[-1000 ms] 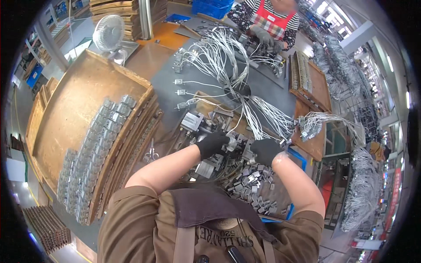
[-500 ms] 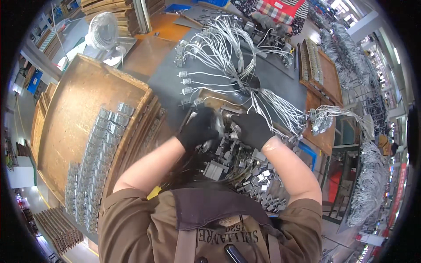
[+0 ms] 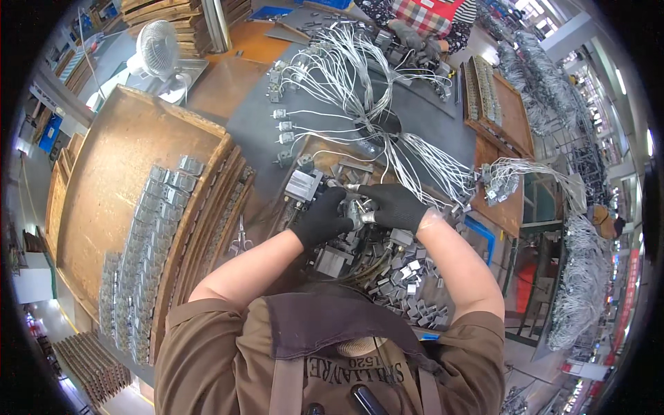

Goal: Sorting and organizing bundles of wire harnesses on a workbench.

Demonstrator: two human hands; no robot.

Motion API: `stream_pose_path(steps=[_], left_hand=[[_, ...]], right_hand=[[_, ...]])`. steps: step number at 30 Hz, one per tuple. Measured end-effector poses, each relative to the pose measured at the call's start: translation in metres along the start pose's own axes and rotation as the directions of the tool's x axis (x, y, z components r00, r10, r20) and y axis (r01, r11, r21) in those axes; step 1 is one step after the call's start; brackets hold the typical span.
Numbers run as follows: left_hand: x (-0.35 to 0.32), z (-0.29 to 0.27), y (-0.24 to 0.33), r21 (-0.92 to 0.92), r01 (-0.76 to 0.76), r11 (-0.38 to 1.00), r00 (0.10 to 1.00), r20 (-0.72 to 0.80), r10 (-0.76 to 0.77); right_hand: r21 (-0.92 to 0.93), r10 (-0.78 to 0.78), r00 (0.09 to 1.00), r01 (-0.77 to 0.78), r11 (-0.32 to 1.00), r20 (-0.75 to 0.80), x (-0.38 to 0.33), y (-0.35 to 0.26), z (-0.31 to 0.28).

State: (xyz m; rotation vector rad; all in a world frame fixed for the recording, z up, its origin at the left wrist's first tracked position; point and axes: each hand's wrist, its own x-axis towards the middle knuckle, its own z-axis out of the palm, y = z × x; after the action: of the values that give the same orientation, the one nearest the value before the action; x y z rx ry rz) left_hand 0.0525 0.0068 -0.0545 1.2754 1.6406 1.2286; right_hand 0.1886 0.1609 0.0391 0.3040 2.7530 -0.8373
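Both hands wear black gloves with some bare fingertips and meet over the work spot in front of my chest. My left hand point(image 3: 322, 217) is closed, its fingers bent around a small silvery metal part point(image 3: 355, 213). From the other side my right hand point(image 3: 393, 206) pinches at the same part with thumb and fingers. The part's shape is mostly hidden by the gloves. Just beyond my left hand stands a silver block-like fixture point(image 3: 302, 185). A second grey metal block point(image 3: 333, 263) sits nearer my body. Loose small metal pieces point(image 3: 408, 270) are heaped beside and below my right hand.
At the left, a wooden tray point(image 3: 104, 187) carries rows of metal housings point(image 3: 149, 228); scissors point(image 3: 241, 238) lie beside the stack. White-wired motor-like units point(image 3: 286, 126) spread across the grey table point(image 3: 256, 104). A fan point(image 3: 156, 50) stands far left. A co-worker's gloved hands point(image 3: 408, 34) work opposite.
My left hand has moved slightly down and right, uncovering the silver fixture. My right hand has shifted slightly left, and the two hands are closer together around the small part.
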Motion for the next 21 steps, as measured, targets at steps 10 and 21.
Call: stream_pose_path(steps=[10, 21], left_hand=[[0.004, -0.003, -0.003, 0.238, -0.103, 0.966, 0.995, 0.038, 0.097], [0.016, -0.007, -0.007, -0.188, 0.086, 0.978, 0.996, 0.037, -0.081]], right_hand=[[-0.025, -0.029, 1.0, 0.028, 0.999, -0.008, 0.004, 0.0, 0.0], [-0.104, 0.069, 0.995, -0.077, 0.992, -0.077, 0.023, -0.011, 0.012]])
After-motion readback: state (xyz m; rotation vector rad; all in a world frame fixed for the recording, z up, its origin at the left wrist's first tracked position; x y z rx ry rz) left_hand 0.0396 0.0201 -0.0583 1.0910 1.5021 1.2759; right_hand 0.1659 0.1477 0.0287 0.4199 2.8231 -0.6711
